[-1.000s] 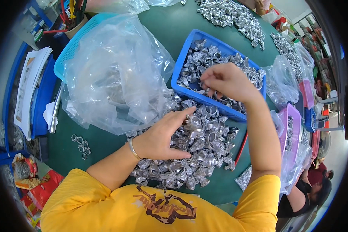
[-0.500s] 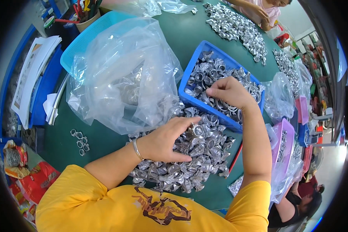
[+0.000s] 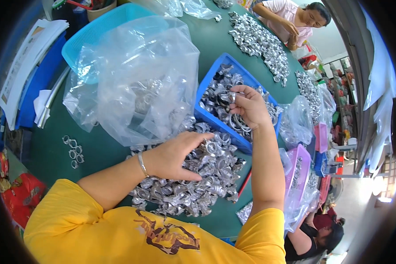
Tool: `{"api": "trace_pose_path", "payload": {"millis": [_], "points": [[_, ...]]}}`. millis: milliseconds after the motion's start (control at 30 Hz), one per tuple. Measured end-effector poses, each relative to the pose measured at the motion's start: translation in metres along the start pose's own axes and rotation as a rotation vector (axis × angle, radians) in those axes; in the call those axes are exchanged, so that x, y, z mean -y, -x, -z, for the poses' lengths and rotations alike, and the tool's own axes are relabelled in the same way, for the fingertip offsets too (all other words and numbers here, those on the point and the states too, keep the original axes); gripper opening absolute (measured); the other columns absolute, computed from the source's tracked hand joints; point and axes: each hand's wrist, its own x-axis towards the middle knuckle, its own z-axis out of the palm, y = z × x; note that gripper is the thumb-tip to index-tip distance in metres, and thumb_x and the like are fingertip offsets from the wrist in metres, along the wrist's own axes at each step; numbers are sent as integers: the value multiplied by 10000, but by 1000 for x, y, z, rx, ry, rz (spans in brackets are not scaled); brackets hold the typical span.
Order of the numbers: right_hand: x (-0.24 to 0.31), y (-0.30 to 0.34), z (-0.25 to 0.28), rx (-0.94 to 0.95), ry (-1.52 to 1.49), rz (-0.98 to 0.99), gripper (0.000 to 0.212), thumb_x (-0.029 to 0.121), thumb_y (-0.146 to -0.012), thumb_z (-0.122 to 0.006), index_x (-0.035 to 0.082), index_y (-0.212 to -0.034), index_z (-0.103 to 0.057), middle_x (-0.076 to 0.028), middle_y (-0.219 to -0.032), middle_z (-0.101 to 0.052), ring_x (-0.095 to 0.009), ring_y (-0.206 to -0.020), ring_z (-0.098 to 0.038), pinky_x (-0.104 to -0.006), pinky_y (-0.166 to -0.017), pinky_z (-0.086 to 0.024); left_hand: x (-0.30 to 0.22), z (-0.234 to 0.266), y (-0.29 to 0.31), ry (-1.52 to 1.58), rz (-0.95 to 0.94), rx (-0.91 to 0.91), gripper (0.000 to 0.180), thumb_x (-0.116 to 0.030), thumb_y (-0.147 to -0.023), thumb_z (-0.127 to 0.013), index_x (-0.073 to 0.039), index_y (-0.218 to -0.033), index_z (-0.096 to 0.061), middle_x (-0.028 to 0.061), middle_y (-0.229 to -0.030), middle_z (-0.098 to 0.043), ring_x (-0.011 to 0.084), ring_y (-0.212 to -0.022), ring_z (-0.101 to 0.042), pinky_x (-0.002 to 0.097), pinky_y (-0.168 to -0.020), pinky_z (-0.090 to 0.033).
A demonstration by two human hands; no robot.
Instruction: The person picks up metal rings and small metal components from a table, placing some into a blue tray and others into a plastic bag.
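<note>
My left hand (image 3: 174,157) rests on a heap of silver-coloured metal rings (image 3: 180,193), thumb and fingers spread apart around some of them. My right hand (image 3: 253,110) is over a blue plastic basket (image 3: 216,126) full of similar rings. Between its thumb and fingertips it pinches one silver ring (image 3: 227,97). The basket stands just beyond the heap. A large clear plastic bag (image 3: 132,101), with more metal pieces showing through it, lies left of the basket.
Several rings (image 3: 75,152) lie apart on the green table (image 3: 105,154) at the left. A turquoise basket (image 3: 77,48) sits behind the bag. A red stick (image 3: 244,184) lies near my right forearm. Across the table a person (image 3: 290,24) sits by another heap (image 3: 262,46); pink trays (image 3: 297,165) stand right.
My right hand has lifted and turned slightly over the basket, and a ring now shows in its fingers. My left hand stays spread on the heap. The whole view has shifted.
</note>
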Motion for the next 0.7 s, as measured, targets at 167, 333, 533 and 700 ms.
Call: {"api": "trace_pose_path", "payload": {"millis": [167,333,533,700], "points": [[33,35,-3,529,-61,24,196,-12,-812,-581,-46,-1005,-591,-98,-805,-643,-160,-641,-638,-241,-538,-537,6,-3,5,3,2,-46,959,-232,-649,-784,-14,-1395,-222,225,-1242,-453,359,-1137,-441,394,-992,-348],[20,-2,-13,59,729,288,229,99,-771,-679,-3,-974,-647,-107,-893,-669,-194,-771,-652,-300,-627,-506,3,-5,3,78,-17,-62,1026,-232,-637,-796,-6,-1416,-167,213,-1233,-455,345,-1145,-440,383,-1001,-344],[-14,-32,-39,-128,1100,490,177,89,-730,-677,6,-883,-640,-129,-923,-610,-313,-806,-593,-372,-733,-479,7,-6,2,61,-81,-77,936,-275,-653,-783,-43,-1392,-256,179,-1231,-446,329,-1125,-445,385,-1003,-345],[-14,-18,-36,-61,1027,503,165,85,-705,-689,21,-831,-604,-130,-833,-576,-330,-768,-578,-412,-717,-475,9,-6,5,52,-68,-70,892,-279,-663,-775,-63,-1379,-289,169,-1234,-451,316,-1109,-457,385,-988,-363]]}}
